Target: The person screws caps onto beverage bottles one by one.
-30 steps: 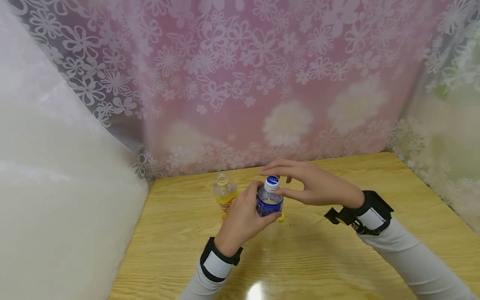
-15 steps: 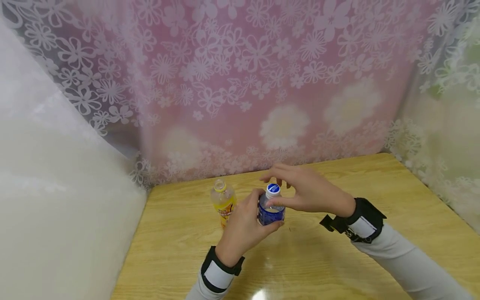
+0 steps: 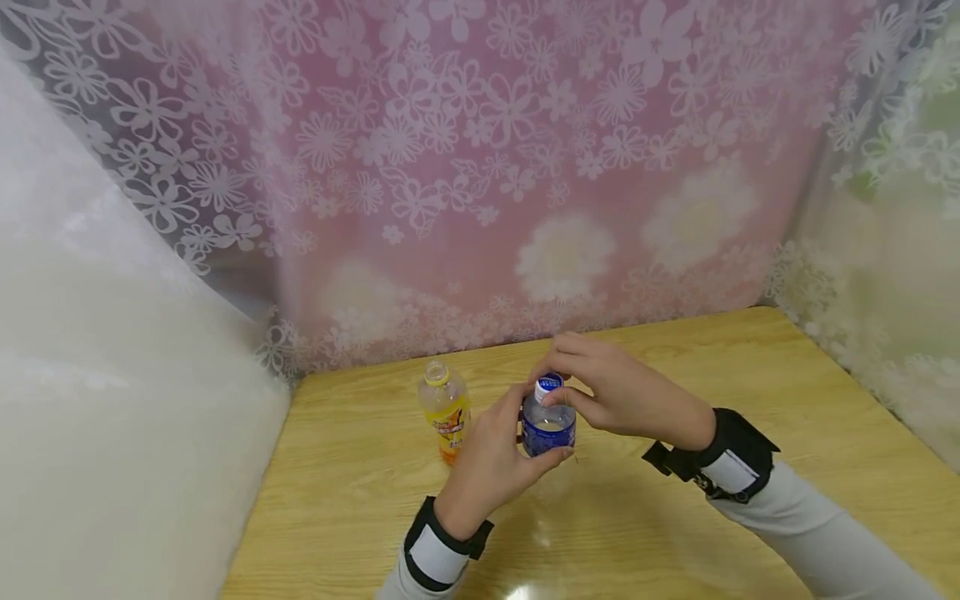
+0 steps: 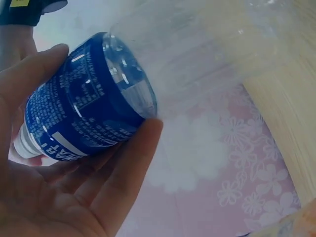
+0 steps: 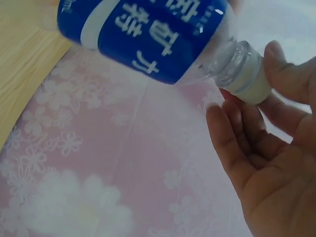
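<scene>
My left hand (image 3: 491, 454) grips a clear plastic bottle (image 3: 547, 437) with a blue label. In the left wrist view, fingers and thumb lie round the blue label (image 4: 84, 98), and the bare clear lower part (image 4: 197, 54) sticks out beyond. A white cap (image 3: 546, 392) with a blue top sits on the bottle's neck. My right hand (image 3: 626, 387) pinches this cap between thumb and fingers. From the right wrist, the thumb presses one side of the cap (image 5: 254, 84), and some fingers are curled below it. A capless bottle (image 3: 447, 412) with a yellow label stands just left of my left hand.
A wood-patterned table (image 3: 360, 533) lies under the hands. Behind it hangs a pink curtain (image 3: 450, 250) with white flowers. A white sheet (image 3: 135, 400) borders the left side, and a pale flowered sheet (image 3: 900, 292) the right.
My right thumb and fingers have come down from around the bottle's neck to pinch the cap. A small yellow thing that showed by my left thumb is hidden now. The view has shifted slightly.
</scene>
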Motion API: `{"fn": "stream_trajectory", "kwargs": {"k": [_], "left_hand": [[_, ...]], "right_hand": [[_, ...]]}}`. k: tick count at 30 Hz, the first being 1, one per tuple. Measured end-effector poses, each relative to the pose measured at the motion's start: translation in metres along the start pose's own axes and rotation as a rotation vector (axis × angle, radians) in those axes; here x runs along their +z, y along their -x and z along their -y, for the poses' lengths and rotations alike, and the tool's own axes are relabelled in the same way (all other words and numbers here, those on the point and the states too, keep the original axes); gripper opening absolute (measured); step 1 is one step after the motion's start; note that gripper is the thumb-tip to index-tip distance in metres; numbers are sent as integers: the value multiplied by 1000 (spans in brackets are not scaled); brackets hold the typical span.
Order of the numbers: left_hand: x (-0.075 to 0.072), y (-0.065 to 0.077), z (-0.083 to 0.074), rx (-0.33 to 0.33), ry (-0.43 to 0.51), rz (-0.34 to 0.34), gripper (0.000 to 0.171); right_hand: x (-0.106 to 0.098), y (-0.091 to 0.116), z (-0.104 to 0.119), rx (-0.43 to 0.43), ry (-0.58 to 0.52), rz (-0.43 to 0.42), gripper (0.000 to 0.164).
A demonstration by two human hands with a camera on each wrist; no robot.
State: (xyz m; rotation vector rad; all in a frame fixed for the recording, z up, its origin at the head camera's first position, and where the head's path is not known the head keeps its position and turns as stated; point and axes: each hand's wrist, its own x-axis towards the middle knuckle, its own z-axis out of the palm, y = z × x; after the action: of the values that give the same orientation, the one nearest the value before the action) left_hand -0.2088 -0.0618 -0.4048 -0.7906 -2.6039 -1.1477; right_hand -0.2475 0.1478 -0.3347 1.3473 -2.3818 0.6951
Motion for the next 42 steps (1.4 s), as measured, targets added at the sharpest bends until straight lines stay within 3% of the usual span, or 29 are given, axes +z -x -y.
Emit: {"fn": "stream_trajectory", "kwargs": {"k": [3, 6, 11, 13, 17, 23, 28, 31, 36, 39, 42], "left_hand": [[-1, -1, 1, 1, -20, 4, 76], [-1, -2, 2, 3, -24, 11, 76], [-4, -2, 4, -20, 35, 30, 78], [-4, -3, 4, -29, 60, 44, 78], [-3, -3, 4, -29, 43, 51, 78], [2, -3, 4, -14, -30, 20, 76], [7, 0, -1, -29, -71, -22, 73], [9, 3, -5, -35, -77, -27, 73], [8, 4, -7, -32, -58, -10, 76], [5, 3, -6, -13, -32, -6, 77], [2, 3, -4, 6, 0, 6, 78]], "right_hand": [[4, -1, 2, 81, 45, -31, 22], [3, -1, 2, 137, 0, -12, 22], [-8, 2, -3, 56, -168, 65, 32], [-11, 2, -5, 21, -183, 77, 35], [-8, 2, -8, 11, -118, 58, 28], [-1, 4, -7, 64, -44, 0, 18], [12, 4, -5, 69, 39, -114, 18], [17, 4, -2, 86, 78, -138, 23], [6, 7, 0, 126, 21, -23, 24], [-4, 8, 0, 90, -84, 55, 29], [-9, 8, -1, 35, -143, 81, 32]]}}
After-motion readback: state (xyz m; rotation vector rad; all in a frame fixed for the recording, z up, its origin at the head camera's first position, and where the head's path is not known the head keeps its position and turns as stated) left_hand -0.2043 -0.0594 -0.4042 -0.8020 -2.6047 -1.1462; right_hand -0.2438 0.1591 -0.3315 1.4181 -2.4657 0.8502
